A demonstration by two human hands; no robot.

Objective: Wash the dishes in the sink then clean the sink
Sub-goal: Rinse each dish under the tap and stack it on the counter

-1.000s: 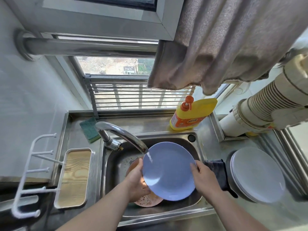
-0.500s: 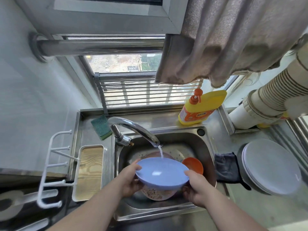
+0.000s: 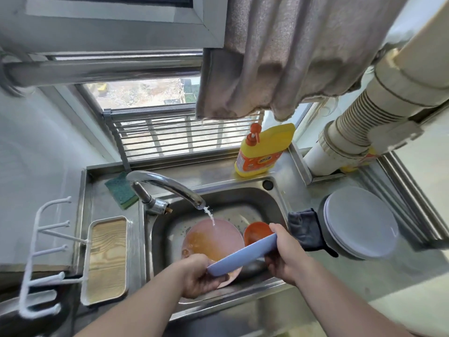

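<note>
Blue plate (image 3: 243,255) edge-on, tilted up rightward, left hand (image 3: 198,276) and right hand (image 3: 283,256) gripping its ends

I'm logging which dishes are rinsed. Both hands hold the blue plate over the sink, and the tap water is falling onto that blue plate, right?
Not quite. Both hands, left hand and right hand, do hold the blue plate over the sink, but the head view shows the tap water falling onto the stained pink plate beneath.
</note>
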